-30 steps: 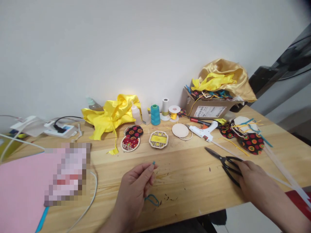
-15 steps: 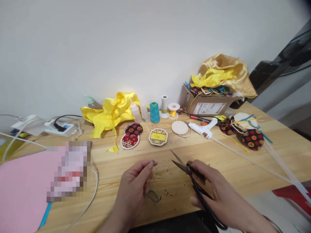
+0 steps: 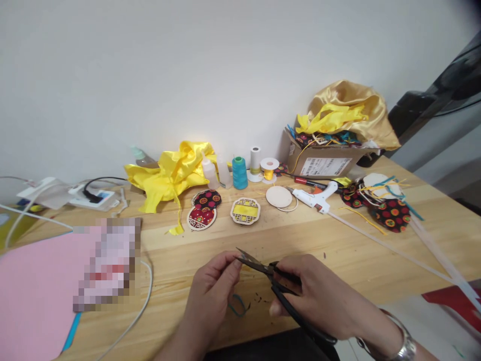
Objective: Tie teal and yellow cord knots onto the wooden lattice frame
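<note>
In the head view my left hand (image 3: 214,286) pinches a thin blue cord (image 3: 238,306); a loop of it hangs below the fingers, and its tip is at my thumb. My right hand (image 3: 304,286) grips black-handled scissors (image 3: 259,267), whose slightly parted blades reach the cord's tip at my left fingertips. Beyond my hands lie a round wooden lattice piece with yellow fabric (image 3: 245,211) and a gourd-shaped piece in dark red patterned cloth (image 3: 203,210). A plain wooden disc (image 3: 278,196) rests to their right.
A white glue gun (image 3: 315,197) lies at the right, its cable crossing the table. Behind stand a teal thread cone (image 3: 239,173), a yellow thread spool (image 3: 269,170) and a cardboard box (image 3: 323,163) of fabric. Yellow satin (image 3: 169,173) is heaped at the back left, beyond pink sheets (image 3: 41,291).
My right hand has brought the scissors left, so the blades now meet the cord at my left fingertips. The blades have drawn closer together. My left hand has barely moved.
</note>
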Action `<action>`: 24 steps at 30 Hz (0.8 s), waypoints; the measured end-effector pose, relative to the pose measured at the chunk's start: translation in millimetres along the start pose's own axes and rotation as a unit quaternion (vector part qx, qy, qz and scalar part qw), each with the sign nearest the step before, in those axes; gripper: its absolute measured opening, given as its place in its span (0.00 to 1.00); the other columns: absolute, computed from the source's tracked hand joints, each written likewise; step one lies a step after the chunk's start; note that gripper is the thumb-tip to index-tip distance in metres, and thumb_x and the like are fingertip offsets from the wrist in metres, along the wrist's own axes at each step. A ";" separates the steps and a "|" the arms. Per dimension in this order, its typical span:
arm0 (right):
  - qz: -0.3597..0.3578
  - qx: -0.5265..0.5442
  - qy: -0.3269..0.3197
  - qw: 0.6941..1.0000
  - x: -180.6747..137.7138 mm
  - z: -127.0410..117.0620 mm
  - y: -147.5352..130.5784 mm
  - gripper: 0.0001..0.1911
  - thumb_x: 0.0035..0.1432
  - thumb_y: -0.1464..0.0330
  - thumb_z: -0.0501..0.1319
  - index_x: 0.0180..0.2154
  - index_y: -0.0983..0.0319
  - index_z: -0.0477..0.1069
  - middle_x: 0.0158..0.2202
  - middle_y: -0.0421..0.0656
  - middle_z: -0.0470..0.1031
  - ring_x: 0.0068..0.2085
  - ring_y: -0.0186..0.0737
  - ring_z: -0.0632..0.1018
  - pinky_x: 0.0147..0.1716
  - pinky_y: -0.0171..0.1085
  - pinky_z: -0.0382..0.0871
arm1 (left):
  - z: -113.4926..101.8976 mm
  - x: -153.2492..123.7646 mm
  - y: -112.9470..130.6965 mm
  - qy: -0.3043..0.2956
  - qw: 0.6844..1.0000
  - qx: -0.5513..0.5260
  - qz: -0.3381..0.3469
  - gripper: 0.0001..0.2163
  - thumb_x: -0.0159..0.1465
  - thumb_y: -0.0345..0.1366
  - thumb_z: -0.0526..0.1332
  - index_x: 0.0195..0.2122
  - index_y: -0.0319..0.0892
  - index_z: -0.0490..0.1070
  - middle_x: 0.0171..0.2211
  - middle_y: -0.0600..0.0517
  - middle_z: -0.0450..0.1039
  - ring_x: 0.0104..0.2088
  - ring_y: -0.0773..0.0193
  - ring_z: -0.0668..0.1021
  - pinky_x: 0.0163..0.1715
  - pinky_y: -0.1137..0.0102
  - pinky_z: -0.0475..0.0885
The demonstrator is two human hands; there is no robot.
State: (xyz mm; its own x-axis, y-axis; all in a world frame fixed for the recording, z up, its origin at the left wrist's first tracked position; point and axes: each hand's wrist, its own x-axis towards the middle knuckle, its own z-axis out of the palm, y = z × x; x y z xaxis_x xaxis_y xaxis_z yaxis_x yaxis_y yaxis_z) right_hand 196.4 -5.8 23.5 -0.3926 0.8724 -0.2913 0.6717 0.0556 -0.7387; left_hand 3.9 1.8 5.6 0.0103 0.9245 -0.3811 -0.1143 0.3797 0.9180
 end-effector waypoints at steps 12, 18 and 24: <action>-0.001 -0.008 0.020 1.000 4.5 1.2 -2.1 0.19 0.46 0.53 0.63 0.24 0.64 0.68 0.21 0.35 0.64 0.24 0.28 0.59 0.21 0.30 0.49 | -2.5 -0.3 -1.2 -0.016 1.000 0.020 0.007 0.10 0.54 0.42 0.62 0.30 0.40 0.75 0.16 0.60 0.51 0.18 0.73 0.53 0.16 0.77 0.47; 0.003 0.010 0.020 1.000 3.6 -0.8 -4.2 0.19 0.47 0.53 0.62 0.24 0.63 0.71 0.21 0.35 0.64 0.23 0.28 0.59 0.20 0.30 0.48 | -2.4 -1.0 -1.3 -0.021 1.000 0.009 -0.002 0.10 0.54 0.43 0.62 0.29 0.40 0.74 0.16 0.60 0.51 0.17 0.73 0.53 0.16 0.76 0.45; 0.002 -0.009 0.038 0.999 6.3 1.1 -0.7 0.19 0.46 0.52 0.62 0.24 0.64 0.72 0.20 0.35 0.63 0.23 0.28 0.60 0.20 0.30 0.47 | -0.1 -1.3 -0.4 -0.014 1.000 -0.003 0.005 0.11 0.53 0.42 0.63 0.29 0.39 0.74 0.15 0.61 0.50 0.17 0.73 0.52 0.15 0.76 0.46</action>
State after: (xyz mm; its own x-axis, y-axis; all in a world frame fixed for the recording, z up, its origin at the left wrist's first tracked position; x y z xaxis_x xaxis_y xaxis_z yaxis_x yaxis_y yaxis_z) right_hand 192.7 -0.8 21.6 -0.3409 0.9070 -0.2473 0.6846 0.0593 -0.7265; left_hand 3.8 0.5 5.7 0.0367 0.9290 -0.3682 -0.1201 0.3699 0.9213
